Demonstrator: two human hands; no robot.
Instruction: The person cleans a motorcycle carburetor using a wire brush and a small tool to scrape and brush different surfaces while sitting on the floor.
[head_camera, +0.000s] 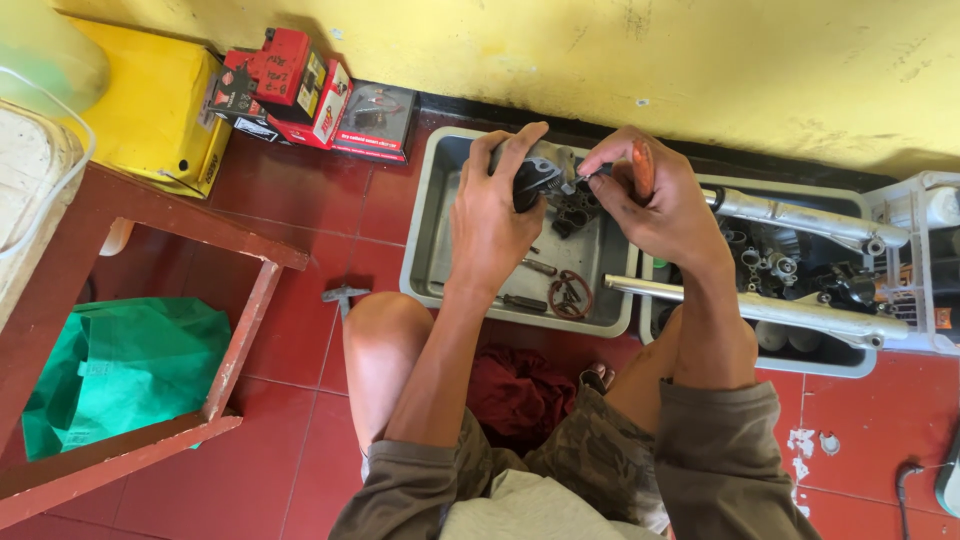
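You are squatting in a small repair workshop, likely for motorbikes. On the red tiled floor (300, 200) against a stained yellow wall (700, 60) sit a grey metal tray (425, 230) of bolts and oily parts, a second tray (850, 362) holding engine parts and two fork tubes (760, 308), and boxed spare parts (290, 90). A small hammer (343, 294) lies nearby.

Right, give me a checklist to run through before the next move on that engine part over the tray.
1. Left hand grips the dark metal part: ok.
2. Right hand holds an orange-handled tool: ok.
3. Tool tip seated on the part: cannot tell, fingers hide it.
4. Part held above the grey tray: ok.
5. Loose bolts and gasket ring lie inside the tray: ok.
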